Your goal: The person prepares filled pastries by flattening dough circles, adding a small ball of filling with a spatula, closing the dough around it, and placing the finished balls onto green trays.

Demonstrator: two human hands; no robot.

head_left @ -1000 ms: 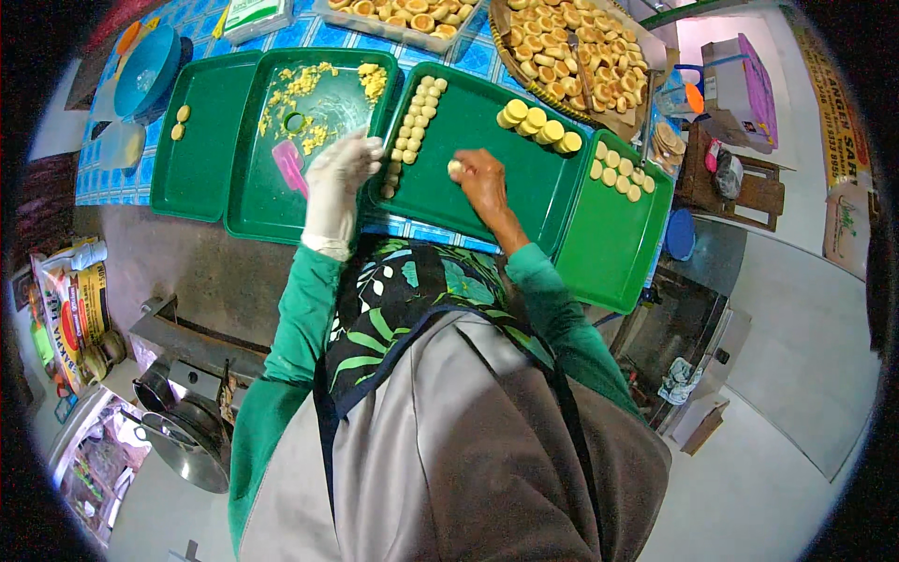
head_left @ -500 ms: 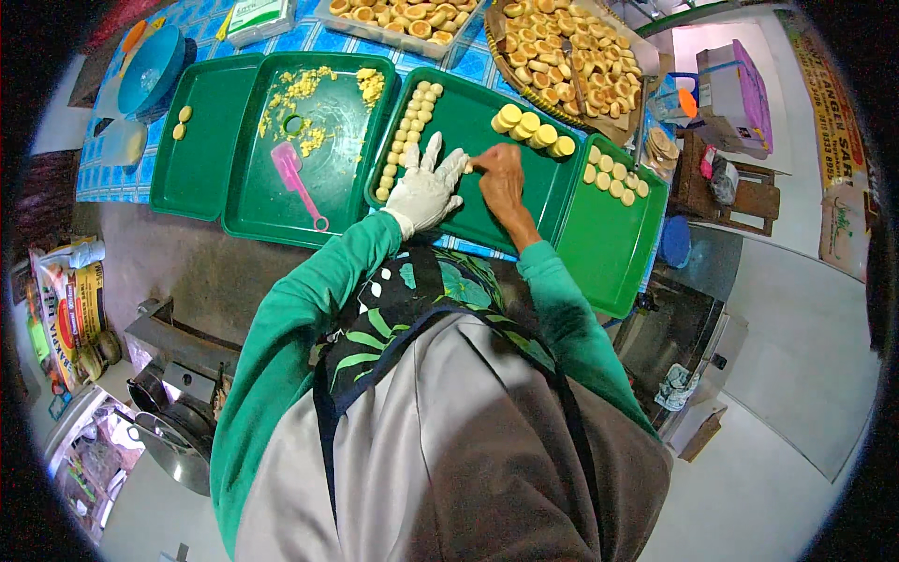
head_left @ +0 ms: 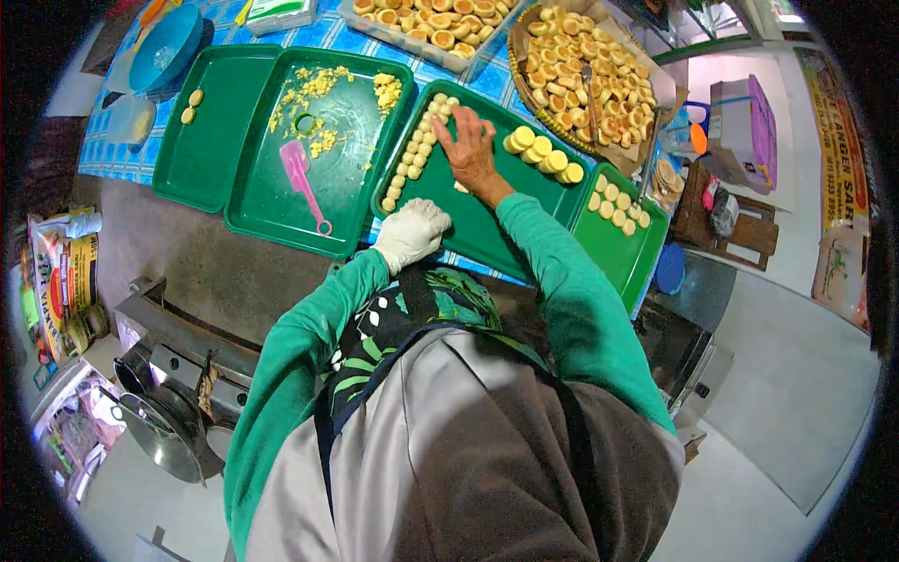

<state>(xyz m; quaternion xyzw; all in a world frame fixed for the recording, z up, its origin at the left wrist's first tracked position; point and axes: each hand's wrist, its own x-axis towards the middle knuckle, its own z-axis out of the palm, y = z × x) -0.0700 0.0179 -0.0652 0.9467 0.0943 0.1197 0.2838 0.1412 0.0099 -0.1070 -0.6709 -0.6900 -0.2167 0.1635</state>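
The right hand (head_left: 471,157), bare, reaches over a dark green tray (head_left: 482,234), its fingers spread and their tips at the far end of a double row of pale dough balls (head_left: 413,159) along the tray's left side. Whether it pinches one of them I cannot tell, as the fingers cover the spot. A small pale dough piece (head_left: 460,187) lies on the tray beside the right wrist. The left hand (head_left: 412,234), in a white glove, is curled at the tray's near edge; its palm is hidden, so I cannot tell if it grasps anything.

Thick yellow discs (head_left: 537,150) stand in a slanting line at the tray's far right. To the right, a lighter green tray (head_left: 613,253) bears flat pale rounds (head_left: 611,192). To the left, another dark green tray (head_left: 267,187) holds yellow crumbs (head_left: 314,94) and a pink spatula (head_left: 298,173). Browned buns (head_left: 567,80) fill a round basket (head_left: 521,80) beyond.
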